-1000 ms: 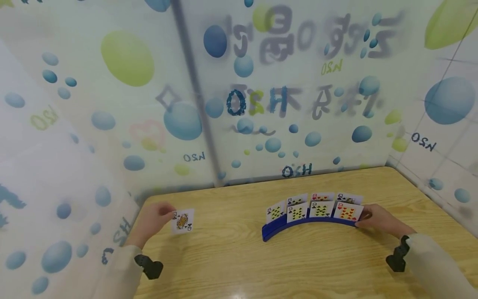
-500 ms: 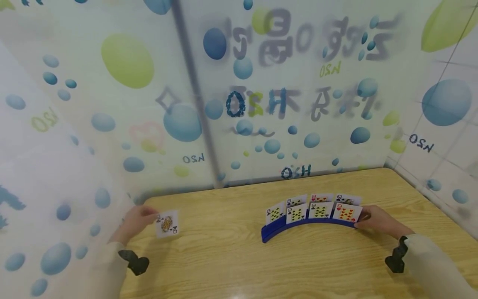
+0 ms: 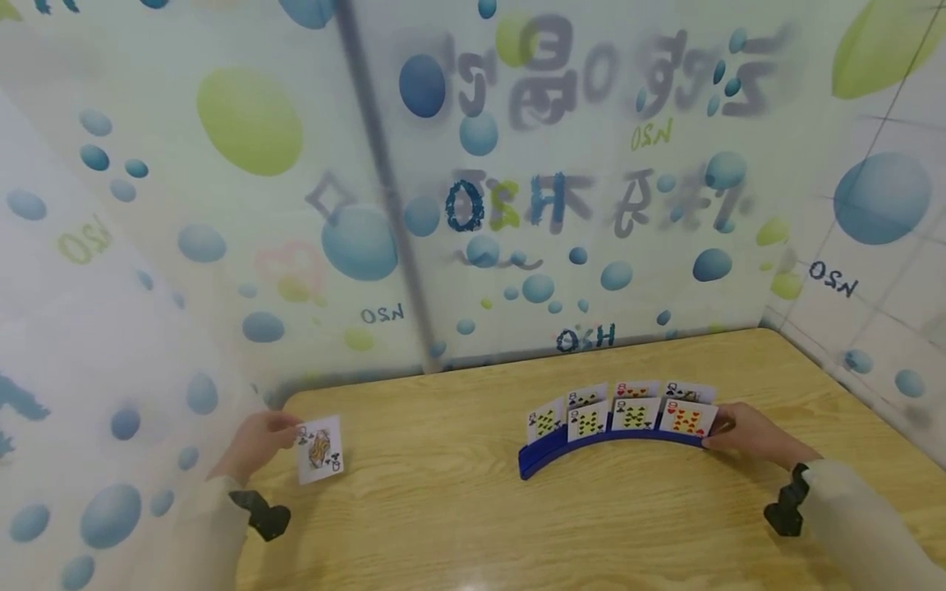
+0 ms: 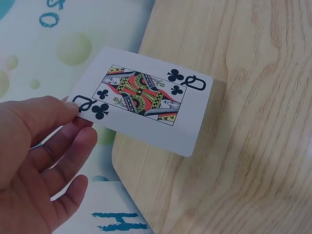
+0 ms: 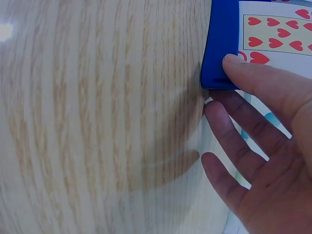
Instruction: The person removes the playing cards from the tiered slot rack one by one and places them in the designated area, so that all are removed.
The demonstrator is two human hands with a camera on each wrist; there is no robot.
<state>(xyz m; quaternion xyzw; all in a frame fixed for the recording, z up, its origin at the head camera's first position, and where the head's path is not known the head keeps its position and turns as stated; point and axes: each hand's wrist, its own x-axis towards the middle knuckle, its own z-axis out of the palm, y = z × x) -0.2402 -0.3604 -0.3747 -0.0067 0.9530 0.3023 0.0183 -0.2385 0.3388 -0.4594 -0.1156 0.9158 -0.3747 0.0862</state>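
A queen of clubs playing card is pinched at one corner by my left hand, over the table's left edge. The left wrist view shows the card face up, held between thumb and fingers. On the right, a curved blue card holder bears two rows of upright playing cards. My right hand grips its right end beside a hearts card. In the right wrist view the thumb presses the front of the blue holder, with the index finger behind it and the other fingers spread.
The light wooden table stands against a translucent wall printed with bubbles and lettering. More printed wall runs along the left and right sides. Black wrist devices sit on both sleeves.
My left hand has moved left with the queen of clubs, toward the table's left edge, and the card has tilted slightly. The right hand and the card holder have stayed in place.
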